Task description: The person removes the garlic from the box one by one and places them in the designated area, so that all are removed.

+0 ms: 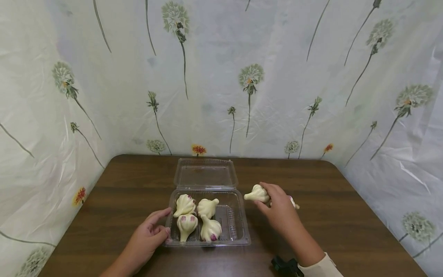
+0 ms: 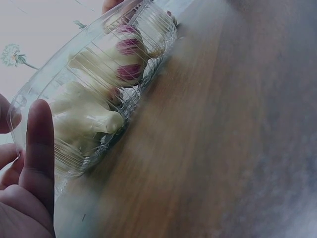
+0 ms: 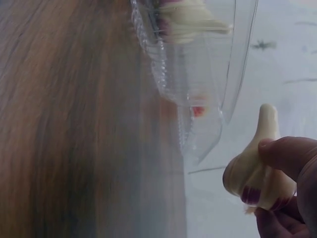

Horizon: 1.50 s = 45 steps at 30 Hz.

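Note:
A clear plastic clamshell container (image 1: 232,243) lies on the table with its lid (image 1: 206,173) folded back. Several garlic bulbs, cream with purple patches, such as this front-left garlic bulb (image 1: 187,224), fill its left and middle part. My left hand (image 1: 147,235) holds the container's left edge, thumb at the near corner and fingers along the side. Just right of the container, my right hand (image 1: 279,206) pinches a garlic bulb (image 3: 262,171) between thumb and fingers, its stem pointing left in the head view. Another garlic bulb (image 1: 294,202) lies partly hidden behind that hand.
The brown wooden table (image 1: 138,181) has rounded far corners. A pale dandelion-print sheet (image 1: 214,77) hangs close behind the table and along both sides. A dark object (image 1: 287,266) sits by the right sleeve at the near edge.

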Each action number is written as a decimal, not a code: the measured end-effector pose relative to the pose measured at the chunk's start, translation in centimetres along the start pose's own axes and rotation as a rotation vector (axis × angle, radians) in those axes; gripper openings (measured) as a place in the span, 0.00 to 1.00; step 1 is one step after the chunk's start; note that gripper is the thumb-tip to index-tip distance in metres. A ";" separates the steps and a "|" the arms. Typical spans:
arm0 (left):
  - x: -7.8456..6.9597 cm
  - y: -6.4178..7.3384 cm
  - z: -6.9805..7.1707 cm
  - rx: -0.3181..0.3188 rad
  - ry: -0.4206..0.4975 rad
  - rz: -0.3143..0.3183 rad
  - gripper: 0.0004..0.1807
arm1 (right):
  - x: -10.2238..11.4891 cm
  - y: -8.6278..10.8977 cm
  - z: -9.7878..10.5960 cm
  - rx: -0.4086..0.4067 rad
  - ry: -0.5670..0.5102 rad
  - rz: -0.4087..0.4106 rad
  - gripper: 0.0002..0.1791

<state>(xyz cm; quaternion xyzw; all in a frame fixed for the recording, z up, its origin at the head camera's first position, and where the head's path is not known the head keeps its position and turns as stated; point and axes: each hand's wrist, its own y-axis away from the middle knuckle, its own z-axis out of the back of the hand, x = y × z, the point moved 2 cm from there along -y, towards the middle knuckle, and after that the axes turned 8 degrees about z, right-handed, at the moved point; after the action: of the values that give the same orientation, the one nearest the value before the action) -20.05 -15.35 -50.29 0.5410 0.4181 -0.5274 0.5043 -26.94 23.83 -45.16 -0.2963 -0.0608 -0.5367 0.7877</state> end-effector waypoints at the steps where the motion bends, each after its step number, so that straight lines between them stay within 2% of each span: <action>1: 0.0 0.0 0.0 -0.005 0.001 0.004 0.32 | -0.1 0.0 0.1 -0.004 0.007 0.002 0.35; 8: -0.3 0.1 0.0 0.011 0.004 -0.009 0.32 | -0.6 0.1 0.5 -0.017 0.029 -0.001 0.34; 18: -0.5 0.3 -0.1 0.021 0.013 0.008 0.33 | -1.4 0.4 1.3 0.013 0.036 -0.032 0.35; 29: -0.4 0.2 0.0 0.029 0.014 0.008 0.32 | -2.3 0.6 2.1 -0.020 0.046 -0.031 0.35; 45: -0.3 0.1 0.1 0.030 0.017 0.010 0.33 | -3.3 1.1 3.5 0.009 0.042 -0.110 0.37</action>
<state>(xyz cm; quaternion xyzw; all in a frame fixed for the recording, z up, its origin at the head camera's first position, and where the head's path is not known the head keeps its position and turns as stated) -19.98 -15.45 -49.93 0.5551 0.4117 -0.5263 0.4953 -26.60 28.58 -44.12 -0.2778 -0.0630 -0.5851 0.7593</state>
